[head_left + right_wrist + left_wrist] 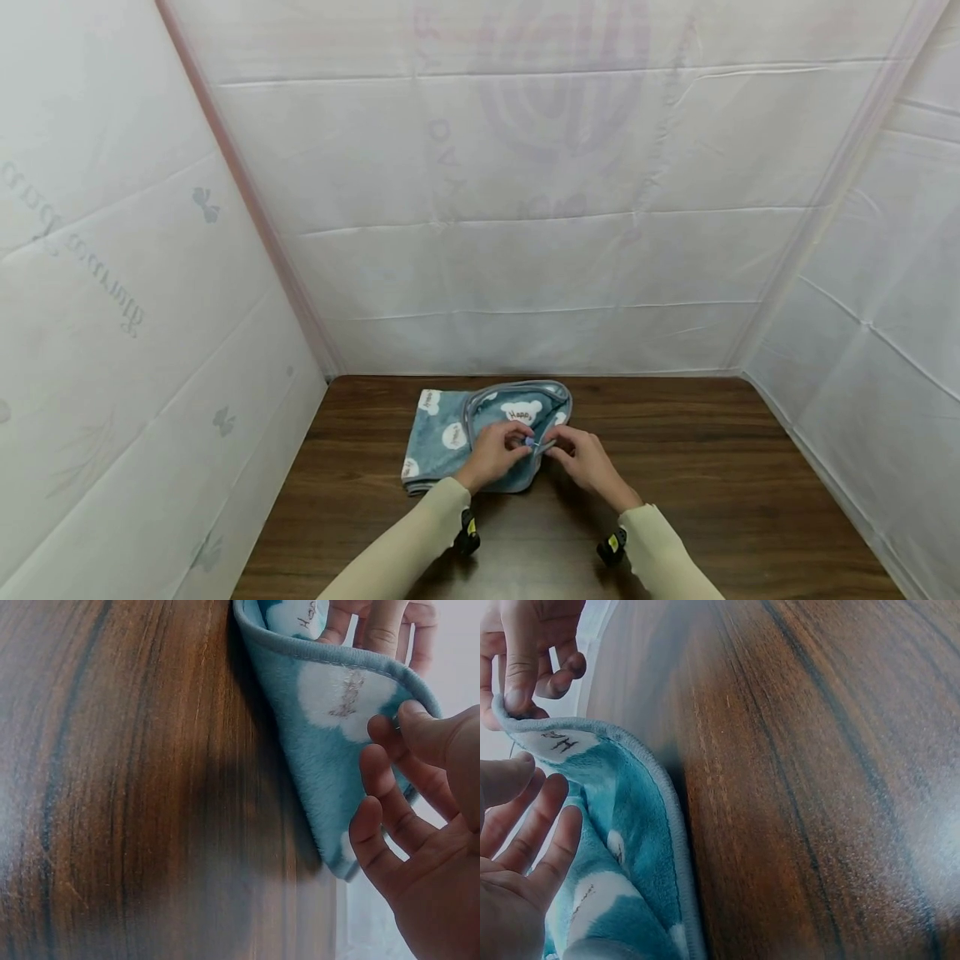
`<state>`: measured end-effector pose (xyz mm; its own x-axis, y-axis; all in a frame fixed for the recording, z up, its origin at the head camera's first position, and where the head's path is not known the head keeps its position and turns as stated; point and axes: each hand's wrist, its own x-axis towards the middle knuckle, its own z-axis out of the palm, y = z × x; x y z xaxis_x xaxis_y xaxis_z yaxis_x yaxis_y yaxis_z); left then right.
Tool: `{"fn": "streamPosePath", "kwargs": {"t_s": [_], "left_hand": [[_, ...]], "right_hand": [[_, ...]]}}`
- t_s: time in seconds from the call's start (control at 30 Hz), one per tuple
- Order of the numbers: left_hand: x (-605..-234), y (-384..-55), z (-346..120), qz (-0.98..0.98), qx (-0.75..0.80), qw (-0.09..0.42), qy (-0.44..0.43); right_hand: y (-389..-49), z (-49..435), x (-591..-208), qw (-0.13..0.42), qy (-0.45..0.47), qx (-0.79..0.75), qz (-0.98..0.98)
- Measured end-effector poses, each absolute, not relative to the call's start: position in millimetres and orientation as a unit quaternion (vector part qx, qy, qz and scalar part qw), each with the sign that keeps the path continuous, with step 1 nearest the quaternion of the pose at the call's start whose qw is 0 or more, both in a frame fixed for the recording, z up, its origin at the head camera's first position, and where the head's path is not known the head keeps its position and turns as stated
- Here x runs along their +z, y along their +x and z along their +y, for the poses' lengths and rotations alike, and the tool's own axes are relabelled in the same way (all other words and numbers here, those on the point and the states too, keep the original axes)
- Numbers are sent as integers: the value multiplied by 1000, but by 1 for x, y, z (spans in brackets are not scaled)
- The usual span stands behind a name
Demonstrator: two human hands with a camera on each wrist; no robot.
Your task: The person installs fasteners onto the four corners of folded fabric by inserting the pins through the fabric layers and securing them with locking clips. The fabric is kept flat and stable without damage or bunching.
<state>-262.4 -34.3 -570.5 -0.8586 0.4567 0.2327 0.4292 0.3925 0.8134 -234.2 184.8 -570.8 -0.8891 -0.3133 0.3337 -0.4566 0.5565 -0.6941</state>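
A folded teal fleece blanket (435, 425) with white bear-shaped patches and grey edging lies on the table, its right part turned back in a raised loop. My right hand (588, 462) pinches the grey edging between thumb and forefinger. In the right wrist view the right hand (431, 787) has its other fingers loosely bent beside the fleece. My left hand (495, 454) is at the fold, its thumb and forefinger around a small light-blue piece (529, 442) too small to identify. In the left wrist view the left hand (525, 840) has its remaining fingers spread.
The dark wood-grain table (697, 467) extends to both sides of the blanket. White printed sheeting (540, 267) encloses it at the back and both sides. Each wrist carries a black strapped device, such as the one on the left wrist (467, 533).
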Motion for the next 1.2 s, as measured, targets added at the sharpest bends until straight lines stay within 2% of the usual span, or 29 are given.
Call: {"fn": "streamPosePath", "kwargs": {"t_s": [0.93,1.2], "left_hand": [[-571,-263,-36,836,470,1,285],[-572,-263,-37,827,491,13,274]], "right_hand": [[-236,184,-574,79,211,416,-881],[-236,184,-573,80,210,418,-880]]}}
